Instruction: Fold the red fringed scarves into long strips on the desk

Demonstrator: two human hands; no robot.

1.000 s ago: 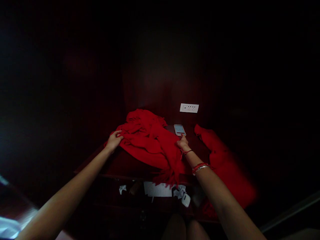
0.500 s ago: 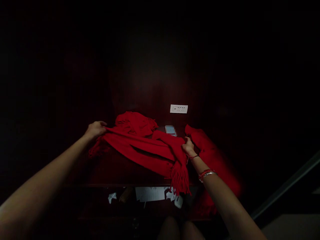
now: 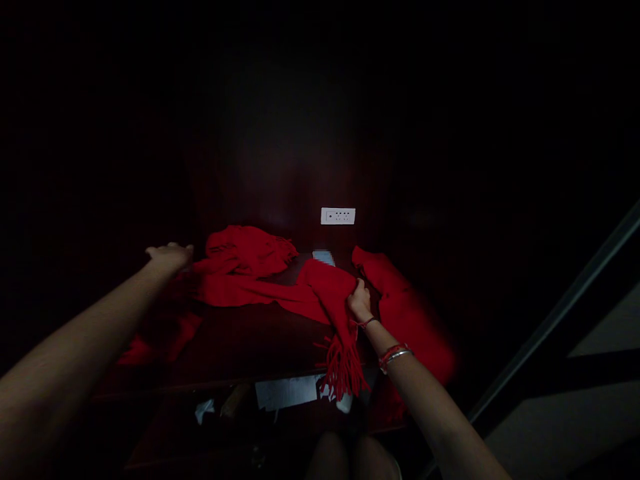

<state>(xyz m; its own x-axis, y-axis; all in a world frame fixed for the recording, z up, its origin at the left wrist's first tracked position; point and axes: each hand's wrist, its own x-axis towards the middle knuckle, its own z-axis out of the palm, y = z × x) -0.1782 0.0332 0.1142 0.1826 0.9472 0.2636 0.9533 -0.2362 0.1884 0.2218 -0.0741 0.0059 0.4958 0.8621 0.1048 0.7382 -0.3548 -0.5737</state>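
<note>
A red fringed scarf (image 3: 250,291) stretches across a dark wooden surface, its tassels hanging over the front edge. My right hand (image 3: 360,301) is closed on the scarf near its right end, where the cloth folds over. At the scarf's left end, my left hand (image 3: 173,256) is open with its fingers spread; whether it touches the cloth is hard to see. Behind the scarf lies a crumpled red fringed cloth (image 3: 247,248). More red fabric (image 3: 413,320) is spread to the right of my right hand.
A white socket plate (image 3: 338,216) is on the dark back wall. Below it lies a small pale blurred item (image 3: 323,257). An open compartment under the surface holds papers (image 3: 287,392) and a crumpled white piece (image 3: 204,410). My knees show at the bottom.
My left hand has let go of the scarf and moved left. The scarf's left part has dropped to the surface, with red cloth now showing lower left. The view has shifted rightward.
</note>
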